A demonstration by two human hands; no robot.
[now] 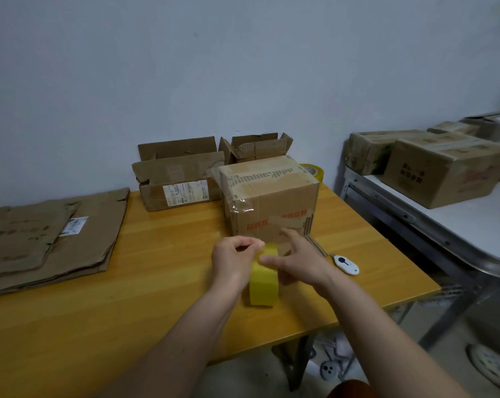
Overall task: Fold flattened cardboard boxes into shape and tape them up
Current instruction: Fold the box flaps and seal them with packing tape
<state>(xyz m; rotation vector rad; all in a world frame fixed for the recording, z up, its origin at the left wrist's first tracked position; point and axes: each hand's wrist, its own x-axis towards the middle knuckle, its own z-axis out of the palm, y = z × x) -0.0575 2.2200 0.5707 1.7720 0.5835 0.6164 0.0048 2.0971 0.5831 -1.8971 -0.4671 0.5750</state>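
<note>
A folded cardboard box (271,199) with red print and old tape stands upright on the yellow wooden table (128,297). In front of it a yellow tape roll (262,285) stands on edge. My left hand (233,261) pinches at the top of the roll with curled fingers. My right hand (300,258) holds the roll from the right, thumb on its top and index finger stretched toward the box. A pile of flattened boxes (47,239) lies at the table's left.
Two open boxes (180,179) (256,147) stand at the back against the wall. A second tape roll (313,170) peeks out behind the folded box. A white cutter (347,265) lies right of my hands. Finished boxes (441,170) sit on a white side table (473,225) at right.
</note>
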